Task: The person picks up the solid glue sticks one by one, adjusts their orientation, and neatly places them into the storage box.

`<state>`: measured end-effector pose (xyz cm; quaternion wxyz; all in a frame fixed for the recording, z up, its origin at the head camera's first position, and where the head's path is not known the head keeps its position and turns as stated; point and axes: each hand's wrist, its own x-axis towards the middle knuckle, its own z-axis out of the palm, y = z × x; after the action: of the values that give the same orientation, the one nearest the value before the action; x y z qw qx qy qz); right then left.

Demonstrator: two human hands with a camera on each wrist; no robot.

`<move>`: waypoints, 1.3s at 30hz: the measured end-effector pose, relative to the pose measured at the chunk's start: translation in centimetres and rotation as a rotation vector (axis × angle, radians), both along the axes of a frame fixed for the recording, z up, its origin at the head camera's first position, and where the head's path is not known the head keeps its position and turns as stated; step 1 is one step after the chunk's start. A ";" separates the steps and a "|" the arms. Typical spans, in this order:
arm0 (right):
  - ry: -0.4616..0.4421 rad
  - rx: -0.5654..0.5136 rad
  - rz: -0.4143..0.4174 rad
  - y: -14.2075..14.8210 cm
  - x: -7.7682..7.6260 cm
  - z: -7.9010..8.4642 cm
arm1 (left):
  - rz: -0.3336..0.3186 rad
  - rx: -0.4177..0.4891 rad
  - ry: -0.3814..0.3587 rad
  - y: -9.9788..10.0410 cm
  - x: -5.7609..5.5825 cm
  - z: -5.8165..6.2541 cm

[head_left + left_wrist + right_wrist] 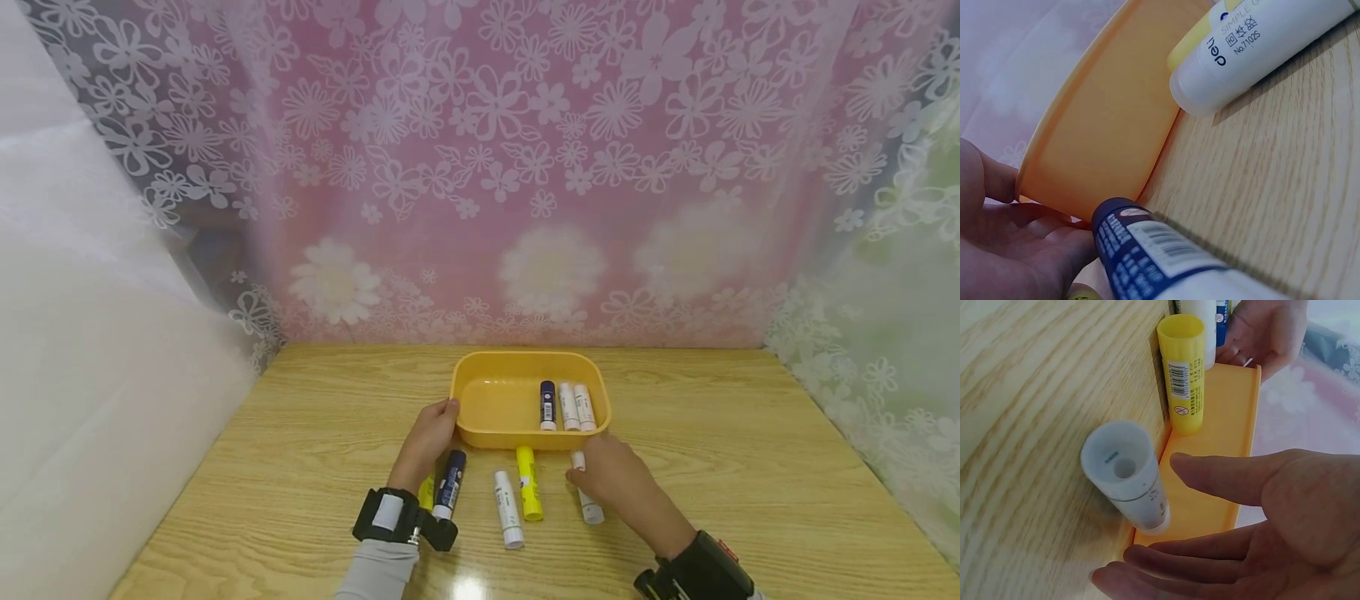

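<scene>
My left hand (426,437) grips the left end of a yellow plastic tray (495,438), thumb at the rim and fingers against the outside. At the tray's front right corner is my right hand (615,475), its thumb and fingers spread apart around a white glue stick (1141,503) in the right wrist view. Inside the tray, a navy glue stick (547,407) and two white glue sticks (568,407) lie side by side at the right. Another navy glue stick (1154,250) lies close by my left hand.
In front of the tray lie a yellow glue stick (528,485) and a white glue stick (507,510). A second yellow glue stick (427,493) is partly hidden behind my left wrist. Flowered curtain (480,208) hangs behind the wooden table (720,417).
</scene>
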<state>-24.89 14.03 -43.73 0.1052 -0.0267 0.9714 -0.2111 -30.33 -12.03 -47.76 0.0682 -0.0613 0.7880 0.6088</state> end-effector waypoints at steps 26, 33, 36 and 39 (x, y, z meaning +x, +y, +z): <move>0.019 0.012 0.024 0.1 -0.3 -0.5 | -0.010 0.007 -0.007 0.0 0.0 0.1; 0.037 0.009 0.036 0.2 -0.2 -0.6 | -0.014 0.006 -0.002 0.0 -0.1 0.0; 0.038 0.007 0.036 0.3 -0.2 -0.6 | -0.014 0.005 -0.004 -0.1 -0.1 0.0; 0.032 0.011 0.033 0.4 -0.2 -0.6 | -0.014 0.011 -0.005 -0.1 -0.1 0.0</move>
<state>-25.12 14.41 -44.32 0.0931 -0.0453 0.9736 -0.2035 -30.40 -12.11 -47.79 0.0747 -0.0566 0.7850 0.6124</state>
